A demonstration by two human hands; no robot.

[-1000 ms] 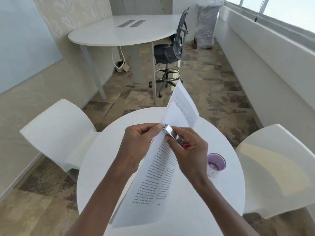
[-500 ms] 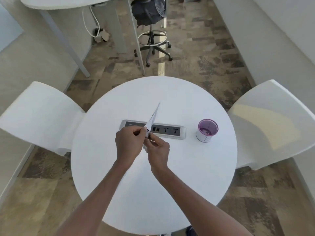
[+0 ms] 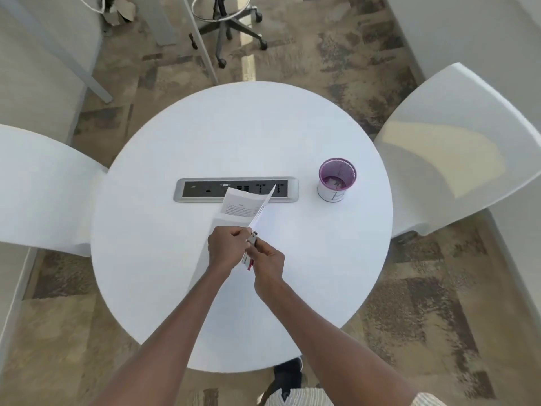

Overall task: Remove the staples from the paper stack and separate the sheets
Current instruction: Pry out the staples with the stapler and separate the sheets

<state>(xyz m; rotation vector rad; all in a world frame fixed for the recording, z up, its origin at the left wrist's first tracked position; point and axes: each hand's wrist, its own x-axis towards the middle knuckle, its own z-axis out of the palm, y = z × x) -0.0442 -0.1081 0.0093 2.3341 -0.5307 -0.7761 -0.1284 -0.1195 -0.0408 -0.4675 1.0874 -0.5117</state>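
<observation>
a: where's the paper (image 3: 244,208)?
b: above the table (image 3: 164,159), pinched in the left hand (image 3: 227,249); its far end overlaps the socket strip (image 3: 205,190).
a: right hand (image 3: 268,260)?
b: gripping a staple remover (image 3: 252,238) at the paper's near corner.
a: nearby?
b: purple cup (image 3: 336,180) to the right, well apart; white chairs (image 3: 450,148) either side.

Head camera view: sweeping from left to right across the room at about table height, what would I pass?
Left white chair → socket panel set in the round table → purple mesh cup → right white chair. The hands and paper overlap the middle, so I leave them out.
</observation>
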